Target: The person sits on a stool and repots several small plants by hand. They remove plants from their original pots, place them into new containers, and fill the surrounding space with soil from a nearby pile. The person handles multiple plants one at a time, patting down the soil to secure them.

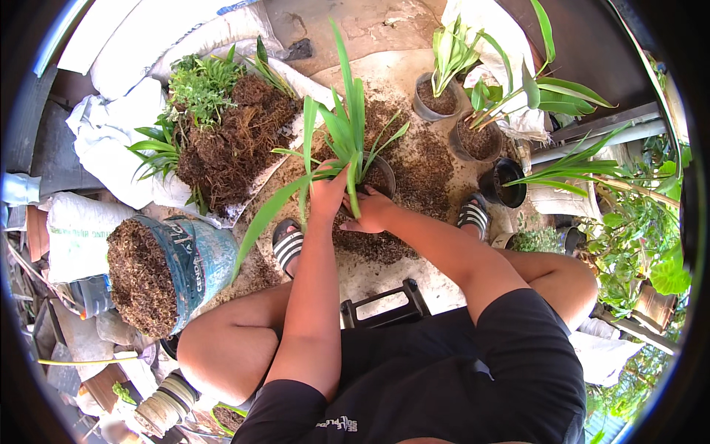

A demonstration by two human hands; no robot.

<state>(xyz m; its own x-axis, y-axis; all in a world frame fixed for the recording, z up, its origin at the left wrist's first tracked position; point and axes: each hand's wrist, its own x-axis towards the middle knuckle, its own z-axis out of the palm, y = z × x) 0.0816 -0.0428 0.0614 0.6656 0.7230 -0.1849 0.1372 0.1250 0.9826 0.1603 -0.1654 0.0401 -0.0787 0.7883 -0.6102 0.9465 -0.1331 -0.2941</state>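
One plant is at one pot, ahead of two sandals; the left hand grasps its base; the right hand lies alongside, grip indeterminable. Three further pots stand rightward.

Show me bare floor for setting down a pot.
Mostly bare pale floor shows between the scattered brown soil and black plastic stool, and left of the round grey pot with yellow-green leaves. Crowded: around the left hand and right hand.
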